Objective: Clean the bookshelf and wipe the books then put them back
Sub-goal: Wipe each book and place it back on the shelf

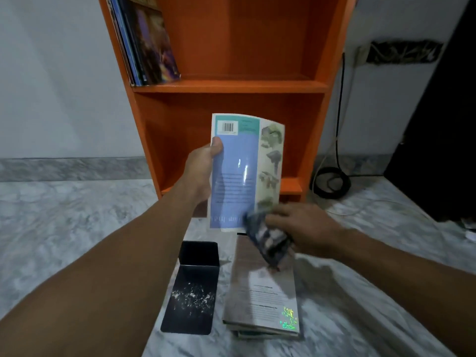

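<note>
My left hand (203,166) holds a thin blue book (239,176) upright by its left edge, back cover with barcode facing me, in front of the orange bookshelf (231,86). My right hand (304,228) grips a dark patterned cloth (268,240), blurred, pressed against the book's lower right corner. Under my hands, a stack of books (262,292) lies flat on the marble floor. Several books (146,42) lean at the left end of the upper shelf; the rest of that shelf and the lower one hold nothing visible.
A black rectangular box (198,256) with its lid lying open stands on the floor left of the stack. Coiled black cable (332,181) lies right of the shelf, with a wire running up the wall. A dark piece of furniture (443,124) fills the right edge.
</note>
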